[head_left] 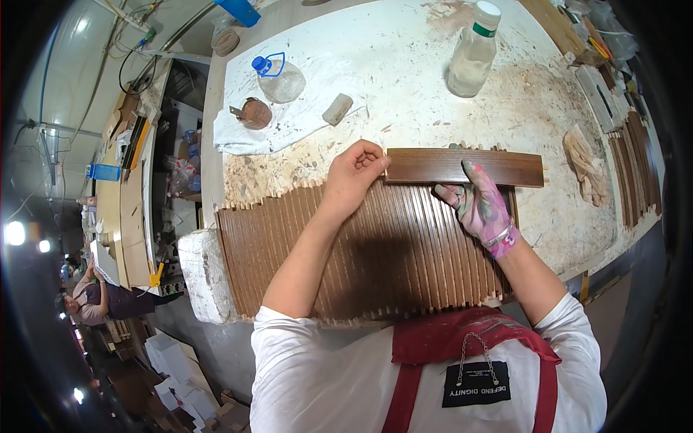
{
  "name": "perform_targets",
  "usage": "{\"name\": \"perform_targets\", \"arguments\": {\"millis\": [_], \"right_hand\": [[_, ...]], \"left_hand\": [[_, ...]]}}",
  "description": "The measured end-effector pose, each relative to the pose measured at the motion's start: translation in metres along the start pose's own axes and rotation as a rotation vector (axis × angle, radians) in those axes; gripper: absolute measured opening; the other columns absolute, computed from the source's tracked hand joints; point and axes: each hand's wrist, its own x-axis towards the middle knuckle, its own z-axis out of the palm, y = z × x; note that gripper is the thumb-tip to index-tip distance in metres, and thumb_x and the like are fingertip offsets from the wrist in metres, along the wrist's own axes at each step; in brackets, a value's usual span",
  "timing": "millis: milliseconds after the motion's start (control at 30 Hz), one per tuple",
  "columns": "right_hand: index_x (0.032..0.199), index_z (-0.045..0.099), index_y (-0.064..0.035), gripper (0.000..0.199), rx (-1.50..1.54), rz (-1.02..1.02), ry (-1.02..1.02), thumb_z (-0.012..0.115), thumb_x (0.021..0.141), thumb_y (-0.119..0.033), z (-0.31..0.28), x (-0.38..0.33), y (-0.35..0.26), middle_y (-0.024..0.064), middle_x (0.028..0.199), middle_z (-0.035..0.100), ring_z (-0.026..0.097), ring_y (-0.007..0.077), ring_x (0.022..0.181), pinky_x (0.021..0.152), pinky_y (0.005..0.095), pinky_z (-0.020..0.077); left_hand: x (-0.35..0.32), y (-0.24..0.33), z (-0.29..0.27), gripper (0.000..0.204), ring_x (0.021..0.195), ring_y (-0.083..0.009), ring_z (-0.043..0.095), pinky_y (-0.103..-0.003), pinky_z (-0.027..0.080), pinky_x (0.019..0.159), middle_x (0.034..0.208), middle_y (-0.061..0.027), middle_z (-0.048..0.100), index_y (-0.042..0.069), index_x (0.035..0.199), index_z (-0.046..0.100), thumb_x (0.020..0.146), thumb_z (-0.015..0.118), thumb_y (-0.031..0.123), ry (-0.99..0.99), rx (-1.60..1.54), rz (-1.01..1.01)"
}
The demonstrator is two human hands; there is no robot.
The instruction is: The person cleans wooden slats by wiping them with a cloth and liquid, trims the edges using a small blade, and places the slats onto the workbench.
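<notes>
A dark brown wooden slat (462,167) is held level above the bench, with pale dowel ends sticking out at its right end. My right hand (485,213), in a pink patterned glove, grips its lower edge, the thumb lying across the face. At the slat's left end is my bare left hand (354,177), its fingers curled and pinched close against the end. Whatever sits between those fingertips is too small to make out. Below both hands lies a row of similar brown slats (346,260), packed side by side with pale pegs along their ends.
The worn white bench (404,79) carries a clear bottle (473,58), a blue-capped jug (281,81), a brown container (254,113) and a grey block (337,109) by a white cloth (238,141). A crumpled tan cloth (586,167) and more slats (635,169) lie right. Another person (97,299) works far left.
</notes>
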Motion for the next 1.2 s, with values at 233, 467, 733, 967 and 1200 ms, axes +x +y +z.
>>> {"name": "perform_targets", "arguments": {"millis": [233, 467, 733, 967, 1200], "right_hand": [[0.107, 0.049, -0.0039, 0.019, -0.017, 0.004, 0.069, 0.052, 0.092, -0.015, 0.003, -0.002, -0.001, 0.0104, 0.106, 0.054, 0.059, 0.0258, 0.093, 0.075, 0.0387, 0.0569], [0.106, 0.05, -0.0033, 0.019, -0.023, 0.002, 0.081, 0.053, 0.091, -0.016, 0.004, -0.002, 0.0, 0.0107, 0.103, 0.056, 0.061, 0.0255, 0.089, 0.072, 0.0384, 0.0576], [0.103, 0.051, -0.0041, 0.018, -0.028, -0.004, 0.088, 0.054, 0.091, -0.017, 0.008, -0.002, -0.001, 0.0113, 0.095, 0.06, 0.063, 0.0248, 0.082, 0.069, 0.038, 0.0578], [0.104, 0.055, -0.0028, 0.018, 0.098, -0.091, 0.002, 0.049, 0.093, -0.016, 0.01, -0.021, -0.029, 0.0139, 0.097, 0.064, 0.066, 0.025, 0.08, 0.07, 0.0382, 0.0591], [0.107, 0.055, -0.0024, 0.02, 0.15, -0.322, -0.036, 0.048, 0.094, -0.016, -0.027, -0.055, -0.089, 0.0117, 0.1, 0.064, 0.064, 0.0242, 0.088, 0.074, 0.0388, 0.0584]], "left_hand": [[0.002, -0.007, -0.002, 0.006, 0.069, -0.0032, 0.047, -0.018, 0.039, 0.063, 0.074, 0.0038, 0.053, 0.004, 0.089, 0.056, 0.086, 0.059, 0.007, 0.05, -0.208, 0.003], [0.001, 0.003, -0.001, 0.006, 0.068, -0.0039, 0.046, -0.019, 0.039, 0.062, 0.073, 0.0034, 0.054, 0.004, 0.087, 0.058, 0.085, 0.061, 0.008, 0.089, 0.037, -0.003], [0.067, -0.041, -0.105, 0.018, 0.077, -0.0304, 0.061, -0.037, 0.046, 0.069, 0.087, -0.0169, 0.064, -0.001, 0.092, 0.062, 0.083, 0.057, 0.013, 0.633, 0.725, 0.361], [0.08, -0.067, -0.113, 0.027, 0.086, -0.0347, 0.058, -0.04, 0.045, 0.078, 0.095, -0.0184, 0.06, 0.003, 0.101, 0.062, 0.081, 0.06, 0.021, 0.537, 1.045, 0.307], [0.029, 0.013, 0.004, 0.023, 0.072, -0.025, 0.061, -0.033, 0.048, 0.066, 0.093, -0.0147, 0.064, 0.001, 0.102, 0.061, 0.085, 0.058, 0.016, 0.259, 0.646, 0.355]]}}
